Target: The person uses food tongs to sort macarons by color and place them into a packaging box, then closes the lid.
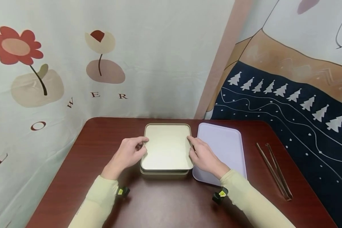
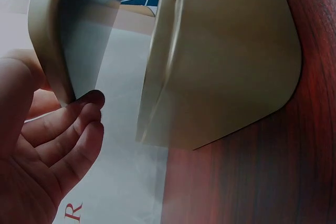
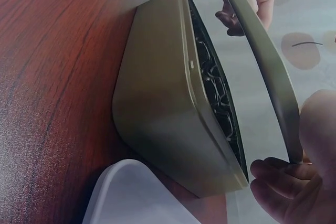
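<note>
A pale gold, rectangular tin lid [image 1: 167, 145] is held level between both hands. My left hand [image 1: 127, 153] pinches its left edge, and my right hand [image 1: 204, 154] pinches the right edge. Beneath it stands the matching deep tin [image 1: 164, 173] on the table, mostly covered by the lid in the head view. Both wrist views show a gap between the lid [image 3: 270, 69] and the tin's rim. Dark, shiny, curved shapes [image 3: 214, 80] fill the tin in the right wrist view; their kind cannot be made out.
Right of the tin lies a lavender tray [image 1: 222, 142], partly under my right hand and forearm. Metal tongs [image 1: 277, 177] rest farther right, their tips pointing away. A dark red wooden table [image 1: 99, 136] bears everything, with printed curtains [image 1: 165, 63] behind it.
</note>
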Action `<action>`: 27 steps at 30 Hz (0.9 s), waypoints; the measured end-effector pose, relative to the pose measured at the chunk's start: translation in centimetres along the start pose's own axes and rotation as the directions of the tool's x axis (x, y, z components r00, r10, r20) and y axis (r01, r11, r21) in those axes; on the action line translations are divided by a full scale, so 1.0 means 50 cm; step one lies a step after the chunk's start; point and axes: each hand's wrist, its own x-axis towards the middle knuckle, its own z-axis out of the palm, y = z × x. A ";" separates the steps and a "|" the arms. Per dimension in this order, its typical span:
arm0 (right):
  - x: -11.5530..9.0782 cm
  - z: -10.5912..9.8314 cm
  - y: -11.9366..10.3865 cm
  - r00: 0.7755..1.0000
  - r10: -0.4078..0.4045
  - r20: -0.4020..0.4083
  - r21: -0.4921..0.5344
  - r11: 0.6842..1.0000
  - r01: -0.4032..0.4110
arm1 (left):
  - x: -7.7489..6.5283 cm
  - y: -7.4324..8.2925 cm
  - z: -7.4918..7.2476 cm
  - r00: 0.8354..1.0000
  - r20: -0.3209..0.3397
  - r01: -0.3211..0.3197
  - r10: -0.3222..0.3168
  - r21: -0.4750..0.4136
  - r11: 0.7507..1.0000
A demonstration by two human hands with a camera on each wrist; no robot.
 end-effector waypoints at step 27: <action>-0.003 -0.042 0.006 0.998 -0.057 0.013 0.194 0.980 0.054 | -0.015 -0.019 -0.063 0.993 0.112 0.068 -0.043 -0.238 0.969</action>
